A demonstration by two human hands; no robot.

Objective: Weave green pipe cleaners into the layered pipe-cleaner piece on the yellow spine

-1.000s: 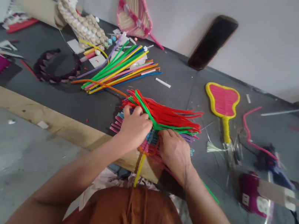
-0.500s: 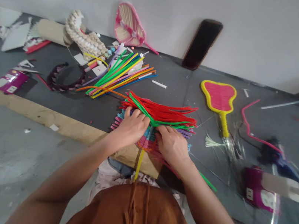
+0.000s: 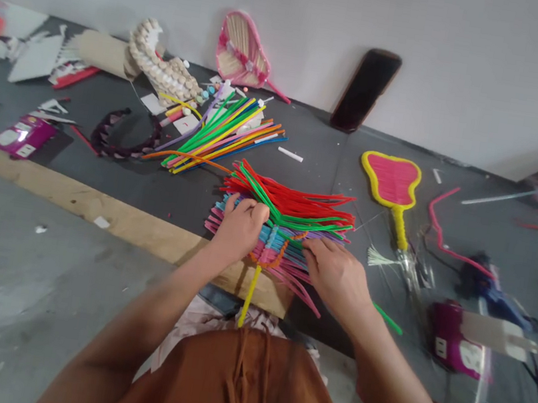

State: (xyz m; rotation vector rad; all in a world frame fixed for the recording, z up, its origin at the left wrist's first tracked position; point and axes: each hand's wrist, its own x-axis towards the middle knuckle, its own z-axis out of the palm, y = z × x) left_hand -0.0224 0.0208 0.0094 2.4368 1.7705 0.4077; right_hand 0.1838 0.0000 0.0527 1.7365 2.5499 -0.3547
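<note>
In front of me lies a fan-shaped piece made of rows of pipe cleaners (image 3: 294,198), red at the far side, then green, purple, blue and pink. My left hand (image 3: 244,226) is closed on its left half, fingers pinched by the green strands. At the right half, my right hand (image 3: 337,270) has its fingers curled together on the strand ends; its fingertips are partly hidden. An orange pipe cleaner (image 3: 282,254) curves round the middle stem and ends close to the right fingertips. A yellow stem (image 3: 249,296) points toward me.
Loose coloured pipe cleaners (image 3: 222,137) lie to the left of a white stick (image 3: 290,155). A phone (image 3: 366,91) and a pink fan (image 3: 244,49) lean on the wall. A yellow-edged pink fan (image 3: 393,180), a glue gun (image 3: 493,289) and a purple box (image 3: 446,332) are at right.
My right hand has moved right and slightly toward me, away from the middle stem, uncovering the orange pipe cleaner and blue strands. My left hand stays on the left half. The view has shifted slightly.
</note>
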